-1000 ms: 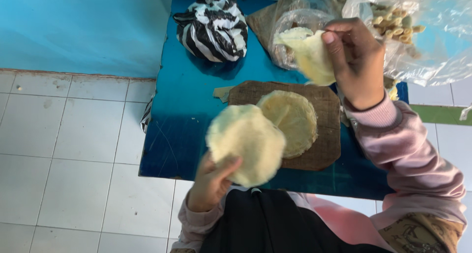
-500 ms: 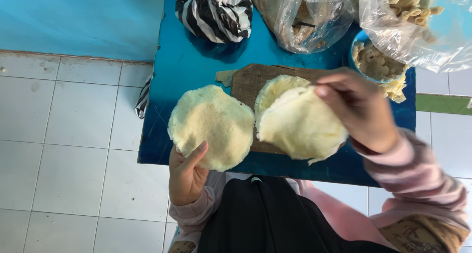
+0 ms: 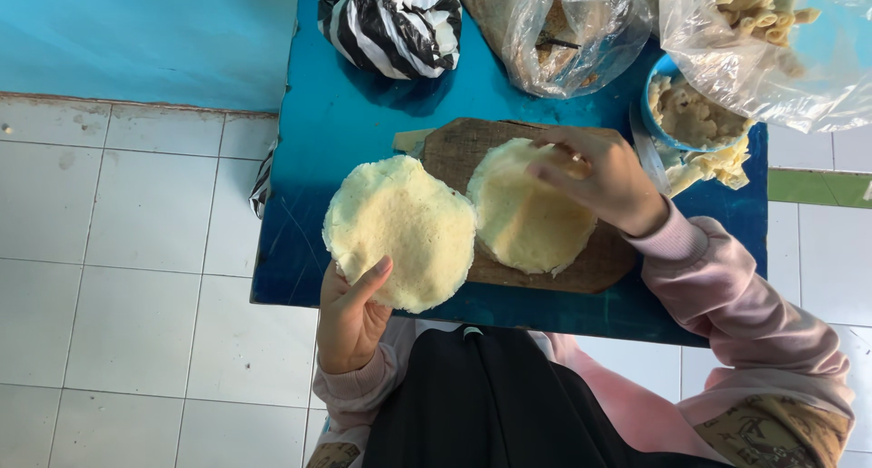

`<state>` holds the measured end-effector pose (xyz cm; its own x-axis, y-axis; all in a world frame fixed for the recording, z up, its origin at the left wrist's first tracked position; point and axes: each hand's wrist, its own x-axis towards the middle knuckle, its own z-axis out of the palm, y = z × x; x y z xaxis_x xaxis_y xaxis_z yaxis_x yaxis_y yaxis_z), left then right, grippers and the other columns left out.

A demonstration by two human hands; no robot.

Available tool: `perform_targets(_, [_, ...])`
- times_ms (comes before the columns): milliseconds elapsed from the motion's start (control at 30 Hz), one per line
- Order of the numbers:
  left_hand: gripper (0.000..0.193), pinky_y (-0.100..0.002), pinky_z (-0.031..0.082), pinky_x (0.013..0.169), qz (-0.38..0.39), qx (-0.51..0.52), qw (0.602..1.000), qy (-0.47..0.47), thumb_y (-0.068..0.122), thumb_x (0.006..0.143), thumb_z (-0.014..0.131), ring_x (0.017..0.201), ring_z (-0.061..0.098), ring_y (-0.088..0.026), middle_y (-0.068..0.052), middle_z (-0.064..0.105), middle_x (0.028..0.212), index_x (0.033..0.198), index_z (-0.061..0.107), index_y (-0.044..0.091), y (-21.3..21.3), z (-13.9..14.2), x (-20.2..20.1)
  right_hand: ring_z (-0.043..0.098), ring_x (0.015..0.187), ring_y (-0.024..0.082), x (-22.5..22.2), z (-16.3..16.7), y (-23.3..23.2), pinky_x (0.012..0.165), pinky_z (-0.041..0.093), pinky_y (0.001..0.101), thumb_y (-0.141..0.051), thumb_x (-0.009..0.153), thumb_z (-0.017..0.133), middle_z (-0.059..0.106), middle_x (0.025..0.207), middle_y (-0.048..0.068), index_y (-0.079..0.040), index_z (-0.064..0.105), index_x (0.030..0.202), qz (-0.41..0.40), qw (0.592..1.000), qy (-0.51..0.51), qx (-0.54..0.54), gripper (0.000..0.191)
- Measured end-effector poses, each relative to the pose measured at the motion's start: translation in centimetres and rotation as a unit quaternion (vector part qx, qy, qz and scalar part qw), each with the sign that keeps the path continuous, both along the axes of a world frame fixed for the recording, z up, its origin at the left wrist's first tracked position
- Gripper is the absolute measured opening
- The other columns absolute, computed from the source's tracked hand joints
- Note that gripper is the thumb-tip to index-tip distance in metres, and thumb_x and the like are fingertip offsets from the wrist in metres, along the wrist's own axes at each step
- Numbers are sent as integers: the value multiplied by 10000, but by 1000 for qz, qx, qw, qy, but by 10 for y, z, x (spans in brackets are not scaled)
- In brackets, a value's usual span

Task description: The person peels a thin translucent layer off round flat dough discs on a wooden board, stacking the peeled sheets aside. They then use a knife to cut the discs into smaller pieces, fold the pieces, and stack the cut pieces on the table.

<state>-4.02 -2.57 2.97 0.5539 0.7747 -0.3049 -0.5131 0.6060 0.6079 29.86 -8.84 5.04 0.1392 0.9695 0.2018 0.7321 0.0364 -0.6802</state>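
Observation:
My left hand (image 3: 350,318) holds a round pale-yellow flat dough sheet (image 3: 400,227) by its near edge, above the front left of a blue table (image 3: 354,123). A second round sheet (image 3: 527,209) lies flat on a brown wooden board (image 3: 599,263) in the middle of the table. My right hand (image 3: 595,177) rests on that sheet's far right part, fingers curled and pressing on it. A pink sleeve covers each forearm.
At the table's back stand a black-and-white striped bag (image 3: 391,18), a clear plastic bag with brown contents (image 3: 568,32), a large clear bag of rolled pale snacks (image 3: 772,32) and a blue bowl of filling (image 3: 695,114). White floor tiles (image 3: 136,277) lie to the left.
My right hand took a sheet from the bag at the back, brought it down and laid it on the board. My left hand kept holding its own sheet.

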Motion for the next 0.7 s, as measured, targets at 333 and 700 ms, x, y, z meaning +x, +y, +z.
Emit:
perform_targets(333, [586, -446, 581, 1004, 4, 4, 1000, -1, -17, 938, 635, 1244, 635, -333, -266, 572, 1354, 1459, 378, -92, 6, -6, -2, 718, 976, 164, 30, -1, 12, 823, 594, 306, -35, 867, 740, 712, 1078, 40, -78, 658, 1021, 308, 949, 55, 26, 180])
perform_targets(700, [616, -444, 571, 1011, -5, 1, 1000, -2, -5, 928, 639, 1268, 620, -328, -257, 545, 1386, 1471, 354, -67, 8, -6, -1, 621, 1010, 278, -16, 4, 36, 924, 412, 443, -300, 717, 811, 716, 1006, 21, -133, 719, 1107, 253, 928, -253, 104, 434])
